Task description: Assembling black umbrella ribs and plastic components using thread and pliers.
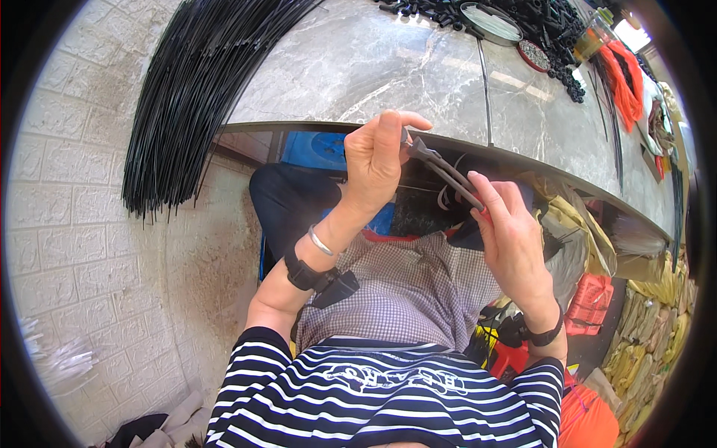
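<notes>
My right hand (511,239) is closed around the handles of long dark metal pliers (448,173), whose jaws point up and left. My left hand (377,158) is closed in a pinch right beside those jaws, the thumb raised and one finger reaching over to the right. Whatever it pinches is too small and too hidden to name. Both hands are above my lap, just before the near edge of a grey marble-patterned table (358,71). A large bundle of thin black rods (198,97) hangs over the table's left end.
Small black tubular pieces (556,26) lie heaped at the far right, around a round dish (491,24) of pale thin pieces and a smaller red-rimmed dish (533,55). An orange-red plastic bag (626,82) is farther right. Below the table's edge stands a blue stool (314,149).
</notes>
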